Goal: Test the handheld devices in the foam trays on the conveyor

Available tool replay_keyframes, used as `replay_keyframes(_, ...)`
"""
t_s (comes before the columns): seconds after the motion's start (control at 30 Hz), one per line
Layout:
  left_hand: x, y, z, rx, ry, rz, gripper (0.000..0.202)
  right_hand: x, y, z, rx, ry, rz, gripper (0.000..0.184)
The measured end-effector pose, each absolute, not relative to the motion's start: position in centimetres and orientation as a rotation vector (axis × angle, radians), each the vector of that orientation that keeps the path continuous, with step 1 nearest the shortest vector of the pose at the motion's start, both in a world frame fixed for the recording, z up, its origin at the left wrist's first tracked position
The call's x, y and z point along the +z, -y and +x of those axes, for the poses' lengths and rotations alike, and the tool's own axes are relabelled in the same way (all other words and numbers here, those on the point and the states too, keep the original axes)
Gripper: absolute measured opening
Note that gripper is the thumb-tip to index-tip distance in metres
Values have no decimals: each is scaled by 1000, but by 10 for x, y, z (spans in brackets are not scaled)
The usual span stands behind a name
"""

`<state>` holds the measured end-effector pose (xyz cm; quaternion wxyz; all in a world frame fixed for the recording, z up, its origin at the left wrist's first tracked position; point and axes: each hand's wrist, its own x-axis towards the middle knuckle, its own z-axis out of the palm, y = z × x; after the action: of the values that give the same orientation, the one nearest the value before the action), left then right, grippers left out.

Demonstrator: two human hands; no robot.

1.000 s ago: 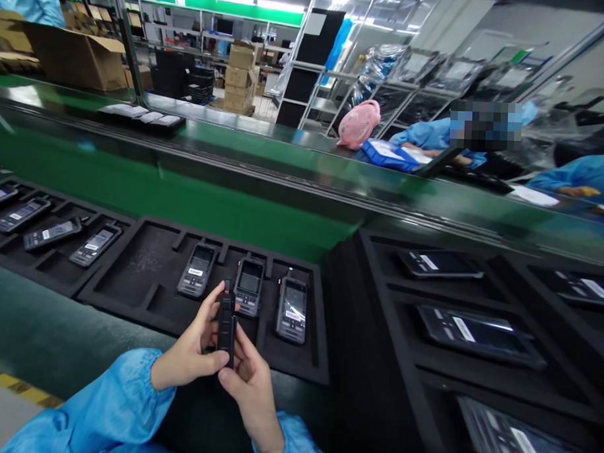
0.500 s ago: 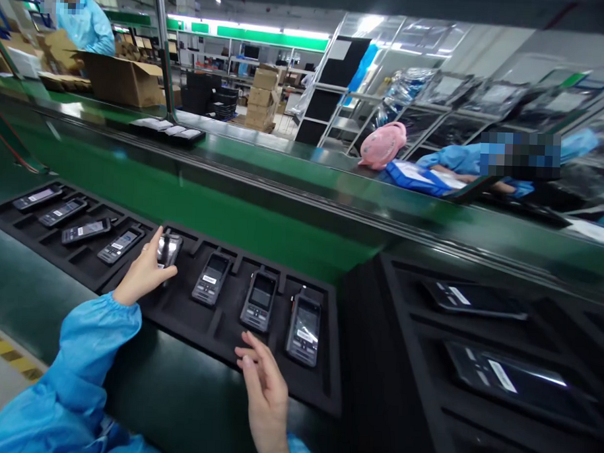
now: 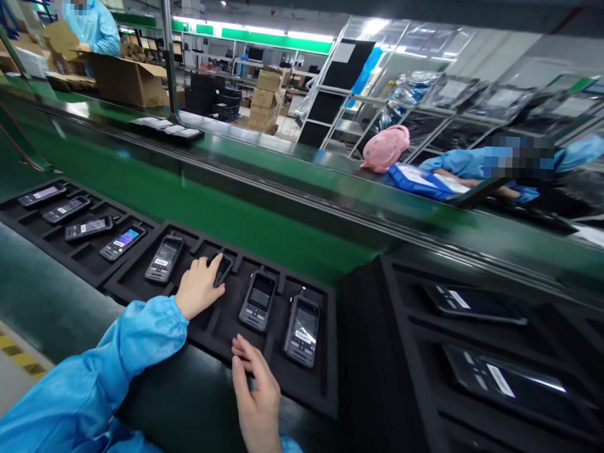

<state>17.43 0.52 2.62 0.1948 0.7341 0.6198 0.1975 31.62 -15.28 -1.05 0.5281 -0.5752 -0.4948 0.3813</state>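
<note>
Over a black foam tray [image 3: 321,386], my left hand [image 3: 198,285] has its thumb and fingers at the two edges of a black handheld radio [image 3: 224,270], which lies in its slot mostly covered by the hand. To its left rests another radio [image 3: 165,258] with a white label. On the right side of the same tray lie two more, one radio [image 3: 258,301] with a dark screen and one labelled radio [image 3: 303,329]. My right hand [image 3: 259,390] hovers at the tray's front edge, fingers loosely apart, holding nothing.
A second foam tray [image 3: 95,272] at left bears several radios, one radio [image 3: 123,241] with a lit purple screen. Stacked black foam trays [image 3: 401,362] rise at right. Behind runs a green-topped line [image 3: 285,150] with a pink fan [image 3: 385,149]; two co-workers stand beyond it.
My left hand has moved right, from one radio to the neighbouring one, uncovering the first. A screen in the left tray now shows purple. My right hand has shifted slightly left and down.
</note>
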Motion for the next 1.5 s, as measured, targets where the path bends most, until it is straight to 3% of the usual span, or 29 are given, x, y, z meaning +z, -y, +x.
replay_keyframes(0.1, 31, 2, 160, 647, -1584, 1951, 71, -13, 154, 315, 871, 1208, -1372, 29)
replay_keyframes(0.27, 32, 53, 161, 825, -880, 1020, 82, -13, 160, 311, 824, 1222, -1288, 35)
replay_keyframes(0.37, 24, 79, 175, 809, -797, 823, 82, -8, 162, 307, 770, 1248, -1232, 38)
replay_keyframes(0.67, 4, 89, 180, 885, -747, 991, 61, -10, 157, 302, 715, 1063, -1280, 19)
replay_keyframes(0.83, 3, 95, 179, 978, -724, 951, 64, -9, 159, 305, 773, 1068, -1331, 29)
replay_keyframes(1.13, 2, 104, 183, 1233, -729, 804, 97, -12, 167, 303, 1187, 1179, -1122, 60)
replay_keyframes(1.37, 1, 98, 176, 1072, -668, 872, 81, -7, 161, 298, 1325, 946, -992, 60)
replay_keyframes(1.5, 3, 94, 171, 983, -527, 938, 93, -4, 158, 302, 1203, 969, -1032, 60)
